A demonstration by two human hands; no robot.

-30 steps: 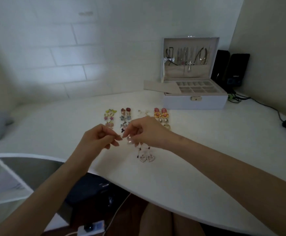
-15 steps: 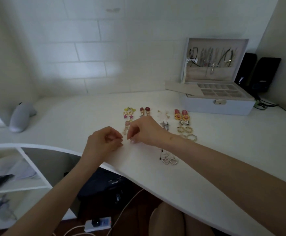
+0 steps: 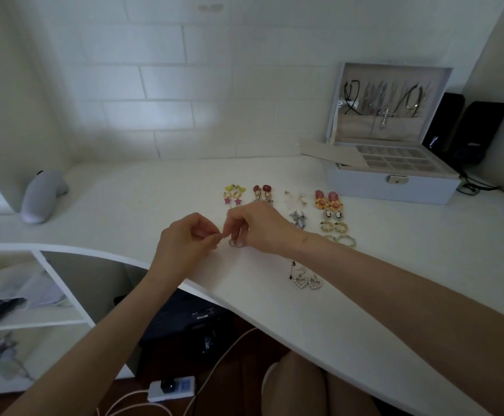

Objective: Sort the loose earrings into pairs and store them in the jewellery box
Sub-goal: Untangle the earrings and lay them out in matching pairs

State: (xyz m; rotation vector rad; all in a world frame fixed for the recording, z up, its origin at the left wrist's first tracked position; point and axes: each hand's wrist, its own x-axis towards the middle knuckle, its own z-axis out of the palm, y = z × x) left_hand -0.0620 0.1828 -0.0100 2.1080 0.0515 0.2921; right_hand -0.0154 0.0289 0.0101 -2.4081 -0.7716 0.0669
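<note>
Your forearms (image 3: 394, 283) are bare from elbow to wrist above the white desk (image 3: 364, 319), sleeveless, as are your left hand (image 3: 184, 244) and right hand (image 3: 259, 229). A small mark (image 3: 304, 240) sits on your right wrist. Below the desk's edge, your knees (image 3: 298, 382) are bare.

Right hand (image 3: 259, 228) partly hides one earring column (image 3: 262, 192) (the second); pinched piece (image 3: 235, 243) too small to identify.
</note>
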